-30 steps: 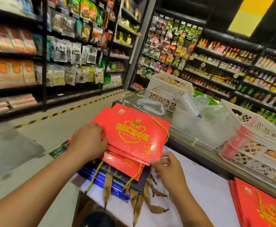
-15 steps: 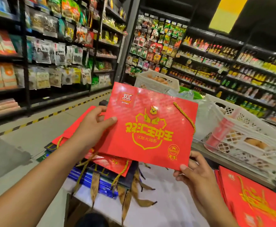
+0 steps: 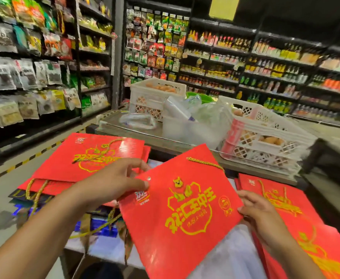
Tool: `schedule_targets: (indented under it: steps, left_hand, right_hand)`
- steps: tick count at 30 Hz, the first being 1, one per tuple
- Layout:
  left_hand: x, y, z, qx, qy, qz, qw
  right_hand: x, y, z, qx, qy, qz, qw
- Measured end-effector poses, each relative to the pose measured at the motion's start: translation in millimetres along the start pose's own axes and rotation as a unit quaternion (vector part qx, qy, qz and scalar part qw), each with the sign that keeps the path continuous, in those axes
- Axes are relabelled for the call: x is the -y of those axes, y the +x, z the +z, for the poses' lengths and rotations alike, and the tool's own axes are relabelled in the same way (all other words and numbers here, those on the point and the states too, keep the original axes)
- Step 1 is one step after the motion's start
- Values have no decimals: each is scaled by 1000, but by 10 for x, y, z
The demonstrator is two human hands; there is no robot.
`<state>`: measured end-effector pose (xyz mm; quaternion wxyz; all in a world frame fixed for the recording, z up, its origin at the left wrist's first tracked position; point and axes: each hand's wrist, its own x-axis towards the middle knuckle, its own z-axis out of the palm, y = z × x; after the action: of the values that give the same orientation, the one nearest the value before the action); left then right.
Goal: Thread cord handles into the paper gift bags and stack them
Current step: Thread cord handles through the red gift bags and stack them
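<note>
You hold a red bag [image 3: 185, 214] flat, left hand [image 3: 112, 184] pinching its top edge, right hand [image 3: 259, 210] gripping its side. Next, thread the bare hole [image 3: 148, 178].

A white-covered table [image 3: 231, 256] carries red gift bags [image 3: 298, 214] at right and a bag stack [image 3: 88, 158] at left.

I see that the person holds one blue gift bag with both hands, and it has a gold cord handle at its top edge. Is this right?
Not quite: the head view shows that the gift bag is red, not blue. The rest stands: the left hand and right hand hold it at its two sides, and a gold cord handle lies at its top edge.
</note>
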<state>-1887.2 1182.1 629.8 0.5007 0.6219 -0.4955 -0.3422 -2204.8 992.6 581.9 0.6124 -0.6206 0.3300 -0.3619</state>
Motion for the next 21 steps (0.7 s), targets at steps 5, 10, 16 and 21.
schedule_targets:
  steps: [5,10,16,21]
  left_hand:
    - [87,21,405,53,-52,25,997]
    - [160,-24,651,87,-96,25,991]
    - [278,-47,835,80,-131,1,988]
    - [416,-58,918,47,-152,-27,987]
  right_hand:
    - [-56,-20,-237,-68,-95,-53,992]
    - [-12,45,-393,-64,-195,-105,973]
    - [15,178,-402,-75,-280,-154,944]
    - [54,254,-419,-106,-351,-213,905]
